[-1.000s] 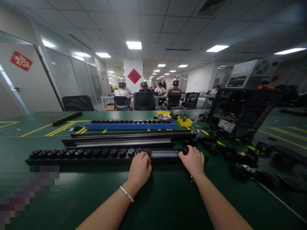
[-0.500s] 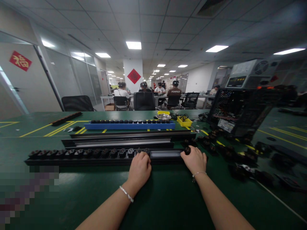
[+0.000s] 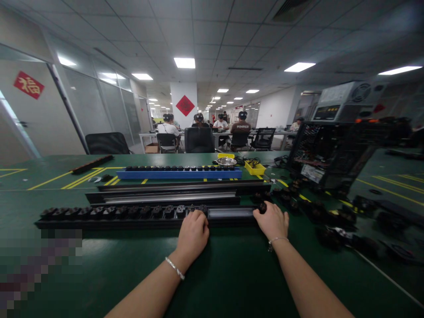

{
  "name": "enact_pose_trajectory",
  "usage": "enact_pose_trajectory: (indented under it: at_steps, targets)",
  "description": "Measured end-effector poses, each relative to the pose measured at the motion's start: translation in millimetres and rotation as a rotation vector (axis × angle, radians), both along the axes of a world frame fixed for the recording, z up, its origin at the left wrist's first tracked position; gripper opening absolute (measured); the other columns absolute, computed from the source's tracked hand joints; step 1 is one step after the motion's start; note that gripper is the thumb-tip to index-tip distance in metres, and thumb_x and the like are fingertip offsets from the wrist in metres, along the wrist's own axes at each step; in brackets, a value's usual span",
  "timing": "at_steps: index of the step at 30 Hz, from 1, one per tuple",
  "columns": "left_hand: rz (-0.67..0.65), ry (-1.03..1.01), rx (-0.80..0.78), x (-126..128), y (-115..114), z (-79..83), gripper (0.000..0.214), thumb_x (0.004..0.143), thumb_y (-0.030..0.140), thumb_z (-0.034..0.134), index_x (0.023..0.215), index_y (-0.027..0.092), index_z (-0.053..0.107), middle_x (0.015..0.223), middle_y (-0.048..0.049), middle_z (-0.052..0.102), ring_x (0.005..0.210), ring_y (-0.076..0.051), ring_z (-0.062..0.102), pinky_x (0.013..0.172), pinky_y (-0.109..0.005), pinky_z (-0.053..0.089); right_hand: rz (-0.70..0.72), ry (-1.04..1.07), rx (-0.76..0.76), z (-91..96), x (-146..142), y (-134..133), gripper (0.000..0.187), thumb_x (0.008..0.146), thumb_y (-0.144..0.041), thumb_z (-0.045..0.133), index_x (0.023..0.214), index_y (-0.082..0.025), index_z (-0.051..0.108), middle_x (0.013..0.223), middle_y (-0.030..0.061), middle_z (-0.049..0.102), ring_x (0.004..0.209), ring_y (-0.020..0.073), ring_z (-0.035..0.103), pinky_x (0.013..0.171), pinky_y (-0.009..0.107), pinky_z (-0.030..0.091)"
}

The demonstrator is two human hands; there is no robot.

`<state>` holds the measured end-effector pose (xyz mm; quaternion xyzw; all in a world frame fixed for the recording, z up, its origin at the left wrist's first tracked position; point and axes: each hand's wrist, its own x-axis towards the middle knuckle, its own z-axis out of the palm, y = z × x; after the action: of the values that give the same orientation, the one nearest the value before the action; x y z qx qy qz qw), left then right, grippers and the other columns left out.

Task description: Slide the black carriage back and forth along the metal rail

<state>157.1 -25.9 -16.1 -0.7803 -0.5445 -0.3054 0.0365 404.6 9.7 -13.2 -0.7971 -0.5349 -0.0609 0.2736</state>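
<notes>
A long black rail (image 3: 99,221) lies across the green table (image 3: 232,269) in front of me, with a row of several black socket modules (image 3: 132,211) set in its left part and a bare silver stretch (image 3: 229,213) at its right. My left hand (image 3: 194,232) rests curled on the rail at the last module in the row. My right hand (image 3: 272,221) is at the rail's right end, its fingers pinched on a small black socket module (image 3: 263,206).
Behind lie two more black rails (image 3: 165,192) and a blue rail (image 3: 179,174) filled with modules. Loose black modules (image 3: 318,212) are scattered at the right near a black crate (image 3: 327,152). A yellow tray (image 3: 254,168) and metal bowl (image 3: 226,161) stand further back. People sit at far desks.
My right hand has drifted to the right along the rail's end with the small module. The left hand has stayed in place.
</notes>
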Motion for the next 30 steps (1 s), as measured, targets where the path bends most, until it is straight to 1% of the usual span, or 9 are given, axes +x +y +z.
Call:
enact_pose_trajectory:
  at_steps: [6, 8, 11, 13, 16, 19, 26, 30]
  targets:
    - [0.002, 0.002, -0.011, -0.1, -0.6, 1.6, 0.013, 0.073, 0.009, 0.049, 0.076, 0.021, 0.051, 0.089, -0.0026, 0.054, 0.084, -0.018, 0.049, 0.076, -0.031, 0.04, -0.003, 0.017, -0.039, 3.5, 2.9, -1.2, 0.052, 0.076, -0.035, 0.037, 0.121, -0.014, 0.05, 0.121, 0.0112, 0.056, 0.118, 0.0236, 0.044, 0.104, 0.045, 0.021]
    - [0.002, 0.0, -0.017, -0.1, -0.9, 2.0, 0.013, 0.073, 0.008, 0.049, 0.075, 0.021, 0.051, 0.089, -0.0027, 0.054, 0.084, -0.018, 0.049, 0.076, -0.031, 0.04, -0.027, 0.039, -0.043, 2.8, 4.3, -1.7, 0.054, 0.075, -0.038, 0.037, 0.123, -0.016, 0.049, 0.126, 0.01, 0.052, 0.123, 0.0248, 0.038, 0.105, 0.049, 0.019]
    - [-0.002, -0.004, -0.019, -0.2, -1.1, 1.9, 0.013, 0.073, 0.008, 0.048, 0.075, 0.02, 0.051, 0.089, -0.0028, 0.054, 0.084, -0.018, 0.049, 0.076, -0.032, 0.04, -0.069, 0.072, -0.062, 1.0, 6.5, -1.7, 0.06, 0.075, -0.045, 0.036, 0.128, -0.018, 0.045, 0.138, 0.0095, 0.041, 0.129, 0.0276, 0.027, 0.103, 0.054, 0.018]
    - [-0.005, -0.004, -0.011, -0.2, -1.0, 1.5, 0.013, 0.073, 0.008, 0.049, 0.075, 0.02, 0.051, 0.089, -0.0027, 0.054, 0.084, -0.018, 0.049, 0.076, -0.032, 0.04, -0.087, 0.073, -0.085, 0.1, 7.8, -1.1, 0.064, 0.074, -0.048, 0.037, 0.13, -0.017, 0.043, 0.141, 0.012, 0.035, 0.131, 0.0294, 0.024, 0.102, 0.055, 0.019]
    - [-0.001, -0.002, -0.007, 0.0, -0.7, 1.0, 0.014, 0.072, 0.007, 0.049, 0.075, 0.02, 0.051, 0.089, -0.0026, 0.054, 0.085, -0.018, 0.049, 0.076, -0.031, 0.04, -0.109, 0.063, -0.104, 0.3, 8.7, -0.1, 0.067, 0.073, -0.05, 0.038, 0.13, -0.014, 0.043, 0.142, 0.0166, 0.032, 0.132, 0.0319, 0.022, 0.101, 0.054, 0.021]
    - [0.001, 0.001, -0.003, 0.2, -0.5, 0.8, 0.013, 0.072, 0.008, 0.049, 0.075, 0.02, 0.051, 0.089, -0.0026, 0.054, 0.085, -0.018, 0.05, 0.076, -0.031, 0.04, -0.11, 0.066, -0.111, 1.6, 8.5, -0.1, 0.067, 0.073, -0.051, 0.038, 0.13, -0.014, 0.044, 0.139, 0.0168, 0.035, 0.131, 0.032, 0.022, 0.101, 0.054, 0.022]
    - [0.007, -0.003, -0.014, 0.9, -0.2, 0.9, 0.013, 0.074, 0.008, 0.048, 0.075, 0.02, 0.052, 0.089, -0.003, 0.055, 0.085, -0.019, 0.049, 0.078, -0.032, 0.04, -0.117, 0.092, -0.064, 3.8, 9.3, -1.7, 0.063, 0.071, -0.049, 0.041, 0.125, -0.017, 0.048, 0.13, 0.0136, 0.046, 0.123, 0.0297, 0.034, 0.099, 0.05, 0.027]
    - [0.001, -0.006, -0.023, 0.8, -0.3, 0.9, 0.013, 0.074, 0.008, 0.047, 0.075, 0.02, 0.052, 0.089, -0.0032, 0.055, 0.085, -0.018, 0.049, 0.078, -0.033, 0.04, -0.114, 0.095, -0.038, 3.7, 11.4, -2.0, 0.062, 0.071, -0.047, 0.041, 0.126, -0.018, 0.047, 0.128, 0.012, 0.048, 0.121, 0.0295, 0.036, 0.098, 0.048, 0.029]
